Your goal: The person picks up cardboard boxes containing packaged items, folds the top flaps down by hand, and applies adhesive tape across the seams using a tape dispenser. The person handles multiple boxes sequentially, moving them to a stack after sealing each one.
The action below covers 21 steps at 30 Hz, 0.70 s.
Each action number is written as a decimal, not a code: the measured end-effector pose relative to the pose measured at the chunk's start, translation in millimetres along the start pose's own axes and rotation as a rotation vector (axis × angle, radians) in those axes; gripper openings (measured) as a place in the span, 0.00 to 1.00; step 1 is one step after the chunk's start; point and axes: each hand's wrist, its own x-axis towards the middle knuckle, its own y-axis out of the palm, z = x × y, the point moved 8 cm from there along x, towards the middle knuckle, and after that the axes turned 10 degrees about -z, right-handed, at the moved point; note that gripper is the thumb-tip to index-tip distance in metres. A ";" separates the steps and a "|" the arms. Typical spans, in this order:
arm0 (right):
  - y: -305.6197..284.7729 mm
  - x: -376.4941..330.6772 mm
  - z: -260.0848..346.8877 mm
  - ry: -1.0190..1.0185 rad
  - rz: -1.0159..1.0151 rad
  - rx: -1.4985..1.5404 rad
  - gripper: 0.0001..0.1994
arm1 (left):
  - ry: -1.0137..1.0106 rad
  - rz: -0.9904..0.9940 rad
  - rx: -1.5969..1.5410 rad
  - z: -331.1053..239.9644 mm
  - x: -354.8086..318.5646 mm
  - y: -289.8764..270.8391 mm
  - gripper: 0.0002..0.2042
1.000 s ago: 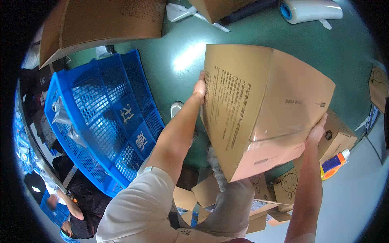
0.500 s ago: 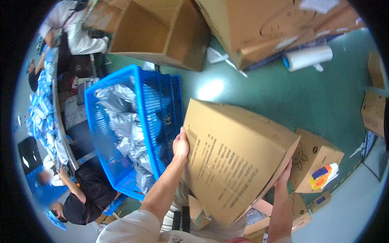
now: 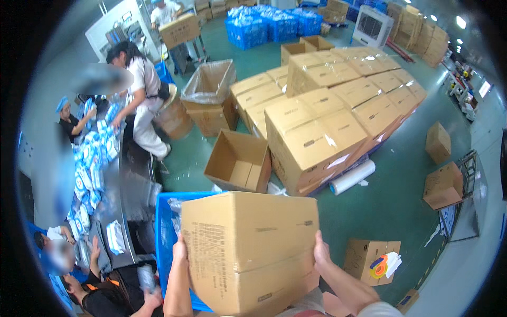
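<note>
A large taped cardboard box (image 3: 274, 238) is held up in front of me, one printed side turned to the left. My left hand (image 3: 180, 252) grips its left side, and my right hand (image 3: 321, 250) presses against the right side; some fingertips are hidden behind the cardboard. Below and behind the box, on its left, is a blue plastic crate (image 3: 165, 240), mostly covered by it. A smaller carton (image 3: 364, 260) stands at the lower right with a tape roll (image 3: 378, 268) and white papers on top.
Stacked cartons (image 3: 327, 127) on a pallet rise ahead, with an open empty box (image 3: 238, 158) beside them and a film roll (image 3: 353, 177) on the floor. Along the left, people work at a conveyor (image 3: 113, 211) covered with blue-and-white packs. More cartons (image 3: 442, 185) stand at the right.
The view has lifted, bringing the pallet stack and the room beyond into sight. The box is raised and turned more upright, now covering much of the blue crate. Both hands keep holding it.
</note>
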 end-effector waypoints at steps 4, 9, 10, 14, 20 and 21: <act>98.4 -19.6 88.8 -0.281 0.208 -0.160 0.35 | 0.045 0.140 -0.264 -73.6 -27.1 -42.7 0.31; 203.9 -34.8 208.5 -0.604 0.235 -0.334 0.36 | 0.205 0.038 -0.445 -131.5 -27.1 -55.9 0.28; 222.9 -44.3 233.4 -0.636 0.210 -0.386 0.37 | 0.246 0.026 -0.448 -147.2 -30.7 -51.2 0.29; 292.9 -47.6 325.0 -0.745 0.297 -0.467 0.38 | 0.355 -0.002 -0.450 -187.4 -8.2 -29.3 0.32; 402.2 4.4 448.3 -0.784 0.356 -0.553 0.37 | 0.369 -0.014 -0.422 -277.1 32.7 67.9 0.33; 416.7 25.7 473.3 -0.802 0.362 -0.510 0.37 | 0.362 0.000 -0.415 -291.5 42.5 94.3 0.33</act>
